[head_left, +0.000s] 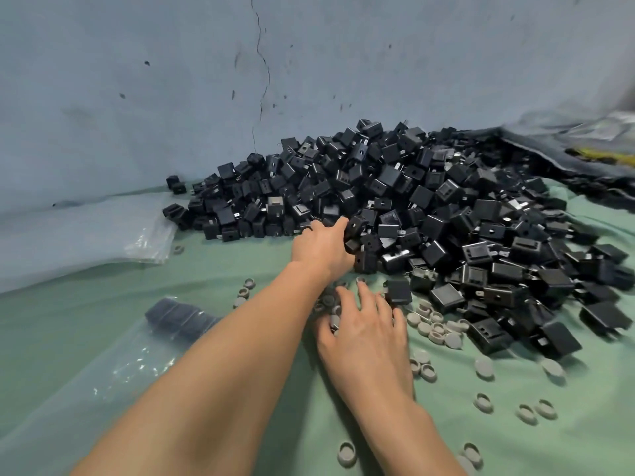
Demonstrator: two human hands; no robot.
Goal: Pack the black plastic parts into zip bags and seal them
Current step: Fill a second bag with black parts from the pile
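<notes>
A: What is seen, largest first?
B: A green cloth is spread under everything; a heap of black plastic parts is piled on it.
A: And bags?
B: A zip bag, partly filled, is laid left of the heap's front; empty bags are stacked at the heap's left edge.
A: The hands?
B: The left hand is set against the heap's near edge, fingers seemingly curled round a few parts, fingertips hidden. The right hand is spread flat, nothing gripped, on grey caps scattered just before the heap.
</notes>
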